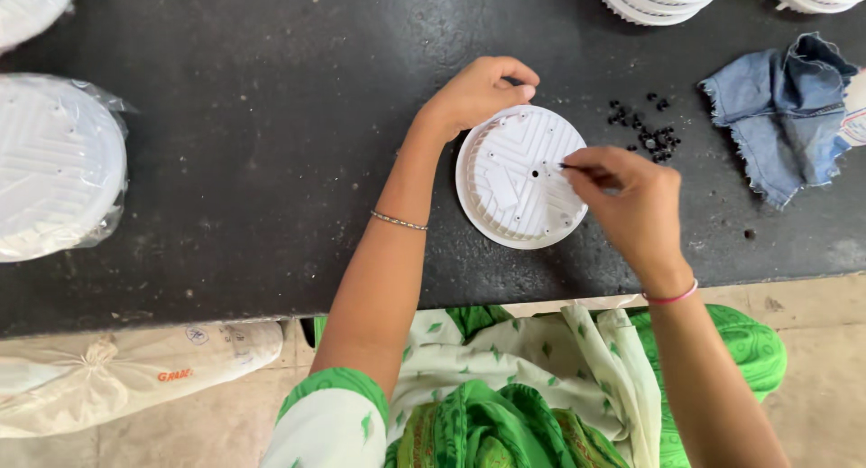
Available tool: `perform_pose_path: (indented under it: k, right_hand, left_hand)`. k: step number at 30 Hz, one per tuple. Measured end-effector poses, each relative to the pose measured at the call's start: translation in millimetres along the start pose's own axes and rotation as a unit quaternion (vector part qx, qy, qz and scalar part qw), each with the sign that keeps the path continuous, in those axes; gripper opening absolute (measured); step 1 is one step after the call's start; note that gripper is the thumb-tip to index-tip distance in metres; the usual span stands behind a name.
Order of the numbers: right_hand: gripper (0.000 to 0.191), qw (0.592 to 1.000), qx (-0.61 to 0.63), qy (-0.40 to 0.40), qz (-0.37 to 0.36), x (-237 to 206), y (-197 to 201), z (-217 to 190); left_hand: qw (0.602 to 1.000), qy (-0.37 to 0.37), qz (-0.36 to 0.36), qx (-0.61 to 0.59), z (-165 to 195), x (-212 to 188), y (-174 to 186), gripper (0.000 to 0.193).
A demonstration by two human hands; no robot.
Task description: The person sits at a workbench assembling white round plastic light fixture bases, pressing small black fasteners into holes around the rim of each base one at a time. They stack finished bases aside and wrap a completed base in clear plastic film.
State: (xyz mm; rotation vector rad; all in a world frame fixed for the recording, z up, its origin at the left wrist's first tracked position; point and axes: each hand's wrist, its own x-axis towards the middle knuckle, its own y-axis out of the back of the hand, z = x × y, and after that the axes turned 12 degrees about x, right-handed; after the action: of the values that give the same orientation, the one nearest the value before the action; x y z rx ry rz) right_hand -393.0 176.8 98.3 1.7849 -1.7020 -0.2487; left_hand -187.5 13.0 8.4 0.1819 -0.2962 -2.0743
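Two hands work one ribbed white round housing (520, 176): left hand (478, 93) grips its rim, right hand (627, 202) pinches a thin tool (577, 167).

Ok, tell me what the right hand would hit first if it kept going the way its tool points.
Probably the round white ribbed disc: the right hand aims its thin dark tool left toward the disc's small centre hole. Depth is unclear.

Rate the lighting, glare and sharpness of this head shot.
Head view: soft, even light; the black table shows dull grey sheen at top centre; the white disc stays readable, ribs visible; both the left hand and right hand are sharp; plastic-wrapped discs wash out.
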Motion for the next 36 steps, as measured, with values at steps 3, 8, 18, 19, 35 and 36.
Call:
perform_pose_path:
  k: [3, 8, 18, 19, 35, 36]
  right_hand:
    - [0.015, 0.998, -0.027, 0.036, -0.037, 4.5, -14.7, -17.7]
    - [0.016, 0.992, -0.092, 0.053, -0.070, 11.9, -23.7, -34.9]
    - [0.012, 0.989, -0.117, 0.054, -0.074, 10.5, -32.3, -35.8]
    - [0.012, 0.988, -0.120, 0.058, -0.072, 9.9, -32.9, -35.2]
    - [0.017, 0.997, -0.046, 0.029, -0.047, 2.9, -36.6, -23.7]
    - [0.017, 0.997, -0.049, 0.031, -0.048, 3.4, -36.6, -23.7]
  left_hand:
    - [1.000, 0.002, -0.003, -0.009, -1.0, -1.3, 3.5, 0.035]
    - [1.000, 0.002, 0.001, -0.006, -2.3, -0.3, 8.4, 0.035]
    - [1.000, 0.006, 0.001, -0.009, -6.0, -0.1, 11.0, 0.036]
    - [1.000, 0.007, 0.000, -0.008, -6.4, 0.0, 11.4, 0.036]
    - [1.000, -0.010, 0.007, -0.018, -13.4, 1.0, 8.9, 0.034]
    - [1.000, -0.012, 0.007, -0.020, -13.7, 1.3, 8.9, 0.034]
